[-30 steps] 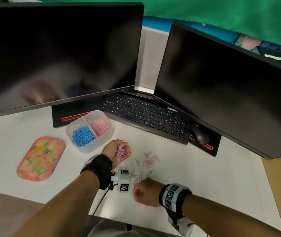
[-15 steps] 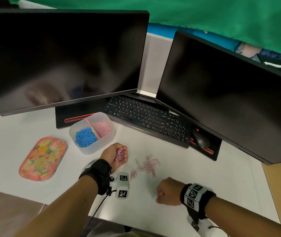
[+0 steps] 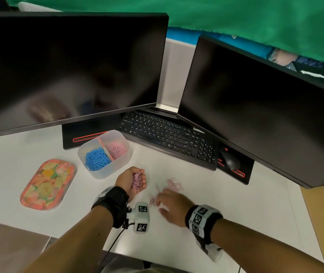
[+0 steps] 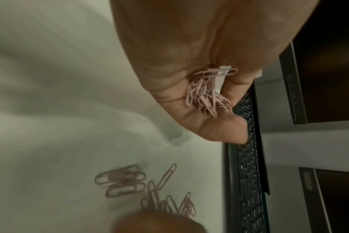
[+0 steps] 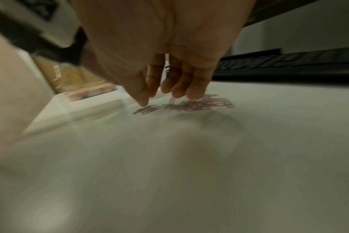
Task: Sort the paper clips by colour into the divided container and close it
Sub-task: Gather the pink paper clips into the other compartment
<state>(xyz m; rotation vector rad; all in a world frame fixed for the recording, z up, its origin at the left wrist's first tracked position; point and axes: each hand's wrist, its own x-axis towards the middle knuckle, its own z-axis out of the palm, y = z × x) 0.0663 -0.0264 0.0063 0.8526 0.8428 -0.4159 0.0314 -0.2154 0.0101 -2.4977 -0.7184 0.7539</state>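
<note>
Head: left hand [image 3: 130,179] cupping a bunch of pink clips [image 3: 137,180], near the two-part container [image 3: 106,154]; right hand [image 3: 170,203] fingers loose over the loose clips [image 3: 172,187].
Left wrist: roughly a dozen loose, exact count unclear.
Right wrist: light, slippery wire; best pinched in small clusters.

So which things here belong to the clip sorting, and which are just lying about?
Job: container, blue clips, pink clips inside, loose pink clips, lid, left hand holding clips, right hand.
Lying about: monitors, keyboard, mouse.
</note>
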